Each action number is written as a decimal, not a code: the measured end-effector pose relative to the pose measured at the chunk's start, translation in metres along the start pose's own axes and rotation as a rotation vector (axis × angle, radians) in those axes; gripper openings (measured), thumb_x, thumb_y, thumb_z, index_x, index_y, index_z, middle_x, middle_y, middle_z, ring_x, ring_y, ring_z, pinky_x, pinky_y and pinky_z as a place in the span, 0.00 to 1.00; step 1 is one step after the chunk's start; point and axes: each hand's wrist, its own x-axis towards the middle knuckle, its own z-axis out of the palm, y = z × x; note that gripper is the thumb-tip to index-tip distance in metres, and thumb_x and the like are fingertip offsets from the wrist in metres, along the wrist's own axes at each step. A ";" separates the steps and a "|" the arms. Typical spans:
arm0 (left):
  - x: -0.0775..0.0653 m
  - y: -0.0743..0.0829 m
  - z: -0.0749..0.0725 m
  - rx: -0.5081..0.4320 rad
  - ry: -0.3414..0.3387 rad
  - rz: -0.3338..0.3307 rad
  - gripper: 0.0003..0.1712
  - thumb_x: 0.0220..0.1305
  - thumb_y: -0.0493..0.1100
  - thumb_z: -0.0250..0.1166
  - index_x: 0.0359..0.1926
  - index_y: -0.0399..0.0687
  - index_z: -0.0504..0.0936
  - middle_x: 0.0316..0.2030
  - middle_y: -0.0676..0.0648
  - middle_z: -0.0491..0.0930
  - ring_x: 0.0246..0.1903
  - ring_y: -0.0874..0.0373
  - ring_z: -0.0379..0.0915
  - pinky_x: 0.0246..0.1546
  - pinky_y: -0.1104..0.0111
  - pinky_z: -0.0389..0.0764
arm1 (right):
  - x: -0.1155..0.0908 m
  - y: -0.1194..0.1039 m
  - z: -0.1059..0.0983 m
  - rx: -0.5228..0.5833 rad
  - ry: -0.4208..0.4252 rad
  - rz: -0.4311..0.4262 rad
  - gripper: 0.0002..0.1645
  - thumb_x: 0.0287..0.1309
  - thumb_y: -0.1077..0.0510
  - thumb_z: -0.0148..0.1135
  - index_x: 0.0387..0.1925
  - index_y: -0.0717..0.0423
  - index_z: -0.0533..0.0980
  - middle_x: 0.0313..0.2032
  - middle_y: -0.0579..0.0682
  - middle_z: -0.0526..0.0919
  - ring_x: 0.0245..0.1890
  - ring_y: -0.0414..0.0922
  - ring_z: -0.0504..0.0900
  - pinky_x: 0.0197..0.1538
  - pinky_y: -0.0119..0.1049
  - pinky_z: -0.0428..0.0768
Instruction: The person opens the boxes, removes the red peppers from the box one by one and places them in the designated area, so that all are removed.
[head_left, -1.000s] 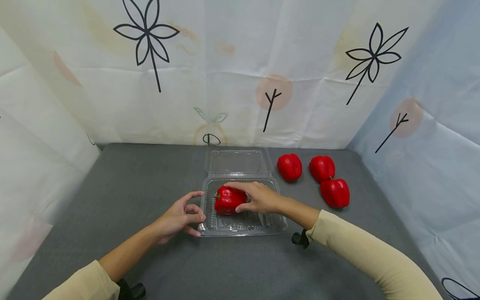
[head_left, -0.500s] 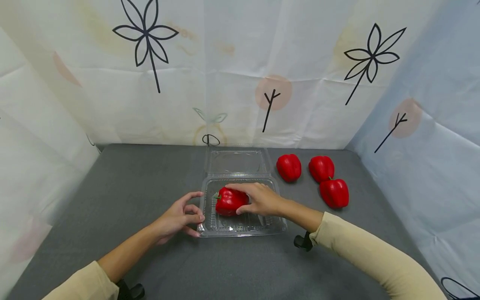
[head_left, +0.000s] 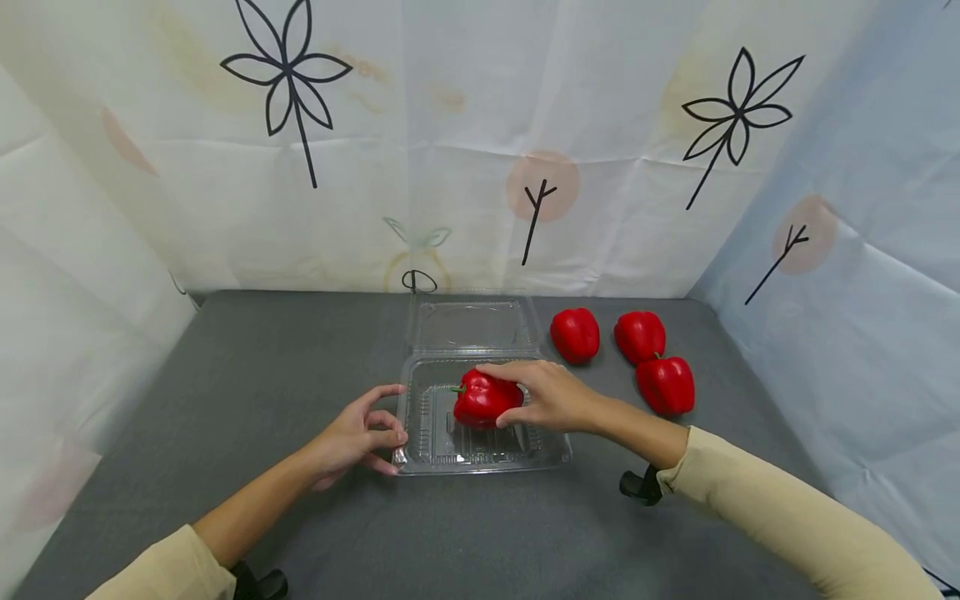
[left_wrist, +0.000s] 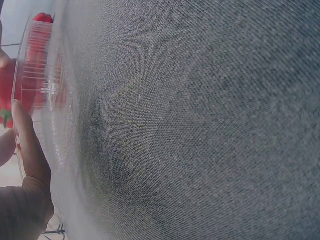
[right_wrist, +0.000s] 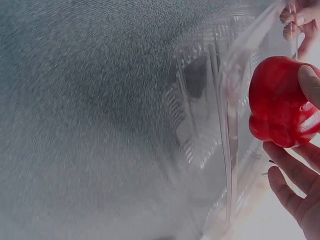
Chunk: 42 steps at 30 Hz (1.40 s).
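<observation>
In the head view my right hand (head_left: 551, 395) grips a red bell pepper (head_left: 483, 400) over the right half of a clear plastic clamshell container (head_left: 480, 468). Its green stem points left. The right wrist view shows the thumb on one side of this pepper (right_wrist: 280, 95) and fingers on the other, with a gap to the container's rim. At the container's left rim is my left hand (head_left: 363, 433), pinching the edge between thumb and fingers. From the left wrist camera, one finger of that hand (left_wrist: 32, 150) lies along the outer wall (left_wrist: 40, 75).
The container's lid (head_left: 474, 325) lies folded back behind it. Right of the container stand three more red bell peppers: one nearest the lid (head_left: 575, 336), one farther right (head_left: 640, 337) and one in front (head_left: 666, 386). A grey cloth (head_left: 300, 350) covers the table, with a printed curtain (head_left: 465, 108) behind.
My right hand has moved right with the pepper, from the container's left half to its right half, and appears slightly higher. The left hand keeps its place on the rim.
</observation>
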 end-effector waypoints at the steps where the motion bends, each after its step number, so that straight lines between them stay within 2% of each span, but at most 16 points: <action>1: 0.000 0.000 0.000 -0.001 0.000 0.003 0.46 0.62 0.29 0.66 0.75 0.42 0.50 0.35 0.44 0.76 0.34 0.53 0.76 0.32 0.53 0.87 | -0.002 0.000 -0.002 0.008 0.005 0.001 0.45 0.51 0.53 0.78 0.70 0.52 0.69 0.61 0.51 0.78 0.53 0.47 0.81 0.52 0.47 0.83; 7: 0.001 -0.002 0.000 0.002 -0.001 0.013 0.45 0.62 0.28 0.65 0.75 0.42 0.50 0.35 0.44 0.76 0.35 0.52 0.76 0.31 0.52 0.87 | -0.014 0.004 -0.018 0.037 0.060 0.030 0.46 0.50 0.53 0.78 0.70 0.51 0.69 0.59 0.51 0.80 0.50 0.47 0.80 0.45 0.42 0.86; 14: 0.001 -0.002 0.000 0.008 -0.002 0.016 0.45 0.63 0.28 0.64 0.75 0.42 0.50 0.35 0.43 0.76 0.35 0.52 0.76 0.31 0.52 0.87 | -0.031 0.015 -0.034 -0.016 0.149 0.098 0.47 0.48 0.52 0.79 0.70 0.50 0.68 0.58 0.52 0.79 0.53 0.50 0.78 0.47 0.50 0.85; 19: 0.001 -0.001 0.000 0.012 -0.004 0.013 0.45 0.63 0.28 0.64 0.75 0.43 0.50 0.35 0.43 0.76 0.35 0.52 0.76 0.32 0.52 0.87 | -0.044 0.021 -0.046 -0.060 0.180 0.161 0.48 0.48 0.52 0.79 0.70 0.48 0.68 0.60 0.54 0.77 0.55 0.52 0.77 0.47 0.51 0.85; 23: 0.001 -0.001 0.000 0.017 0.000 0.010 0.45 0.63 0.29 0.64 0.75 0.43 0.50 0.36 0.43 0.76 0.35 0.52 0.76 0.32 0.52 0.87 | -0.054 0.029 -0.052 -0.087 0.247 0.185 0.48 0.47 0.51 0.80 0.69 0.53 0.68 0.57 0.55 0.79 0.51 0.53 0.80 0.45 0.51 0.86; 29: 0.002 -0.001 0.000 0.018 0.001 0.008 0.45 0.63 0.29 0.65 0.75 0.42 0.50 0.36 0.43 0.76 0.35 0.53 0.76 0.32 0.52 0.87 | -0.067 0.041 -0.056 -0.132 0.369 0.261 0.47 0.47 0.51 0.80 0.67 0.59 0.69 0.49 0.58 0.82 0.42 0.52 0.82 0.40 0.50 0.87; 35: 0.002 -0.002 0.000 0.021 -0.009 0.013 0.46 0.63 0.30 0.66 0.75 0.42 0.49 0.36 0.43 0.76 0.35 0.53 0.76 0.32 0.52 0.87 | -0.083 0.051 -0.056 -0.171 0.468 0.318 0.43 0.48 0.51 0.78 0.65 0.56 0.72 0.50 0.60 0.81 0.41 0.56 0.82 0.41 0.56 0.85; 42: 0.001 -0.001 0.000 0.025 -0.010 0.014 0.46 0.63 0.30 0.66 0.75 0.41 0.49 0.35 0.43 0.76 0.34 0.54 0.76 0.32 0.52 0.87 | -0.100 0.065 -0.047 -0.183 0.545 0.359 0.41 0.48 0.52 0.78 0.63 0.59 0.72 0.52 0.63 0.81 0.41 0.59 0.83 0.42 0.61 0.84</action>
